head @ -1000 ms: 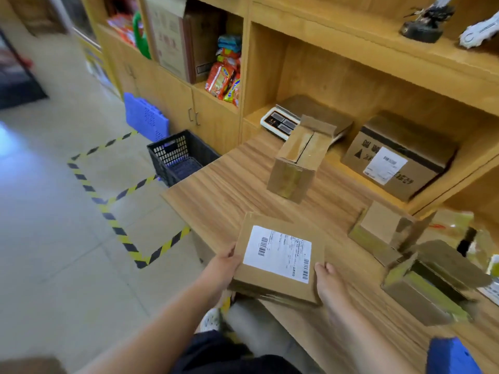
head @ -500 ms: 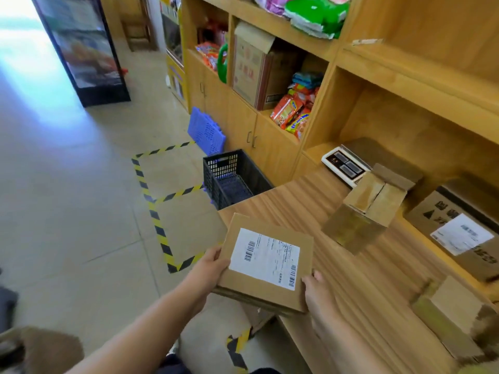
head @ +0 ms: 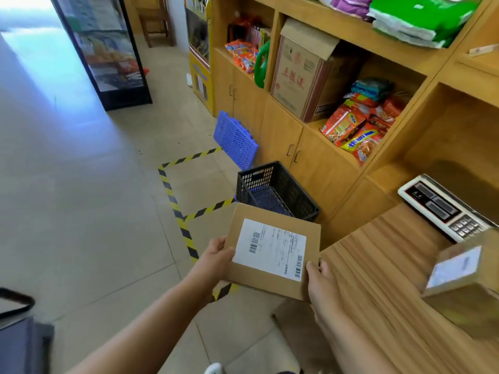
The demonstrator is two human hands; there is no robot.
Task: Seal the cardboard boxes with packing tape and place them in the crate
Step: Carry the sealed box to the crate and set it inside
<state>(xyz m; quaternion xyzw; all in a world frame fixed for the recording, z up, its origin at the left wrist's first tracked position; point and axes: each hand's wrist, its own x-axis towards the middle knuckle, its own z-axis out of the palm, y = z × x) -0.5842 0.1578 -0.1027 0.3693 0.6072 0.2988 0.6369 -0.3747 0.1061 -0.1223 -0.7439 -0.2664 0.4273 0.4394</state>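
Observation:
I hold a flat cardboard box (head: 270,279) with a white barcode label between both hands, in the air beyond the left end of the wooden table (head: 378,265). My left hand (head: 216,255) grips its left edge, thumb on top. My right hand (head: 321,282) grips its near right corner. Just beyond the box, a black plastic crate (head: 291,184) stands on the floor with a blue mat inside it. A second labelled box (head: 459,271) lies blurred on the table at the right.
A weighing scale (head: 442,206) sits at the table's far end. Wooden shelves and cabinets (head: 297,136) with snack packs line the wall. A blue plastic panel (head: 235,139) leans on the cabinet. Yellow-black tape (head: 172,195) marks the floor. A glass display case (head: 108,49) stands far left.
The box has travelled left off the table toward the crate, held by both hands throughout. My view has swung left, so the crate and floor fill more of it.

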